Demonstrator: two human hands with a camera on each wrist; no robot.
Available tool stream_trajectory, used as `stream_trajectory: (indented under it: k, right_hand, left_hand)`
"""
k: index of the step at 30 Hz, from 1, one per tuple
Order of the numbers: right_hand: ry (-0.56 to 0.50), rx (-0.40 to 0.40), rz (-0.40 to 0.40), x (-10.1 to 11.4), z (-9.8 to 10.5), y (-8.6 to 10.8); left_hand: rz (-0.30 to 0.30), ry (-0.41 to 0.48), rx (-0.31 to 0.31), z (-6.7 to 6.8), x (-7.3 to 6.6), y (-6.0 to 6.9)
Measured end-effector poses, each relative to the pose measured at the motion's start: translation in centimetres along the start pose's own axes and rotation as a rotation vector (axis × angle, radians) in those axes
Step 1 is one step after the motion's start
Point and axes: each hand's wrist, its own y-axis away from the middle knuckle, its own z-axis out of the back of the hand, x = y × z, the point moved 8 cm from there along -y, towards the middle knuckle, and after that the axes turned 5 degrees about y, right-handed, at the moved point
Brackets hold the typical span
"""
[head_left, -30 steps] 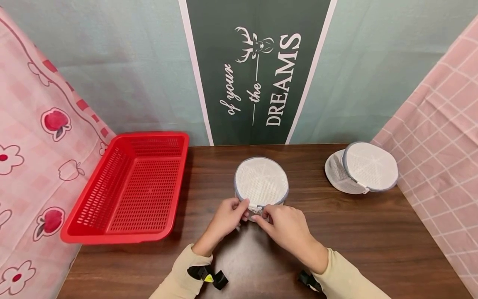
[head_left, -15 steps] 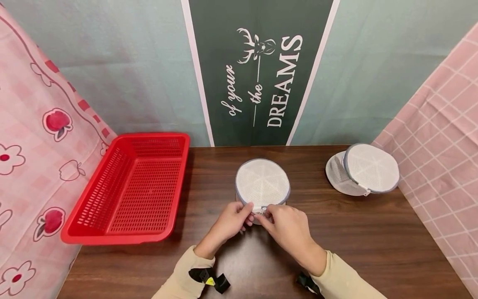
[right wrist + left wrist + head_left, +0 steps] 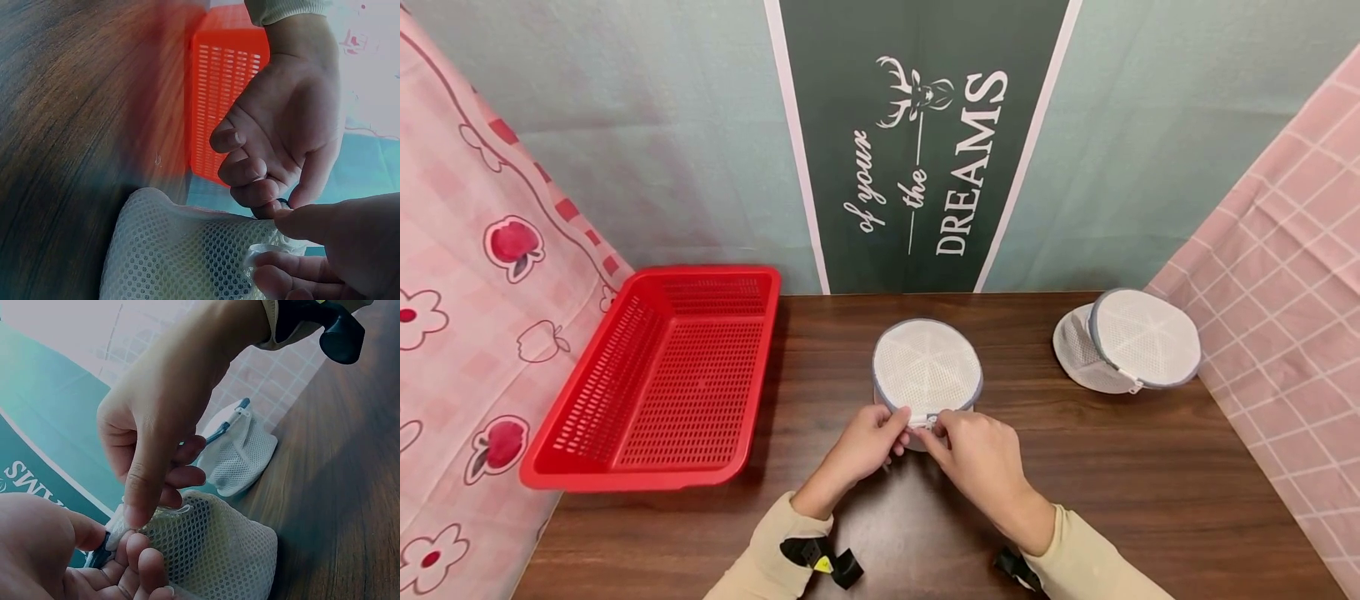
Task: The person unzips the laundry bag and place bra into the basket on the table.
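A round white mesh laundry bag (image 3: 927, 364) with a blue-grey rim stands on the wooden table, its zipper side facing me. My left hand (image 3: 867, 440) pinches the bag's rim at the zipper between thumb and fingers. Just to the right, my right hand (image 3: 981, 454) pinches at the zipper end, its thumb and forefinger close to the left fingertips. Seen from the left wrist, something dark shows through the mesh (image 3: 206, 544), too blurred to name. The zipper pull itself is mostly hidden by the fingers.
To the left sits a red plastic basket (image 3: 700, 392) with perforated walls. A second white mesh bag (image 3: 1142, 337), its lid tilted to one side, stands at the back right by the pink checked cloth (image 3: 1285, 275). A green curtain (image 3: 700, 150) hangs behind the table.
Both hands stay at the bag's zipper, with the left fingertips slightly nearer the right ones than a second ago. The bag and basket keep their places.
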Motion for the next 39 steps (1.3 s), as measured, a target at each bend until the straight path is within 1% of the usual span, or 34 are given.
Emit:
stream_trajectory:
  k: [20,30,37,39]
  right_hand:
    - [-0.034,0.05,-0.013,0.0,-0.1,-0.1]
    - [-0.051,0.067,-0.031,0.0,0.2,-0.3]
    - [-0.085,0.118,-0.045,-0.3,0.7,-0.5]
    - [-0.093,0.12,-0.045,-0.5,0.9,-0.7]
  left_hand:
    - [0.011,-0.011,0.012,0.1,0.4,-0.3]
    - [0.028,0.004,-0.011,0.2,0.4,-0.3]
    - [0.03,0.006,-0.014,0.1,0.6,-0.2]
    - [0.028,0.005,-0.015,0.1,0.5,-0.2]
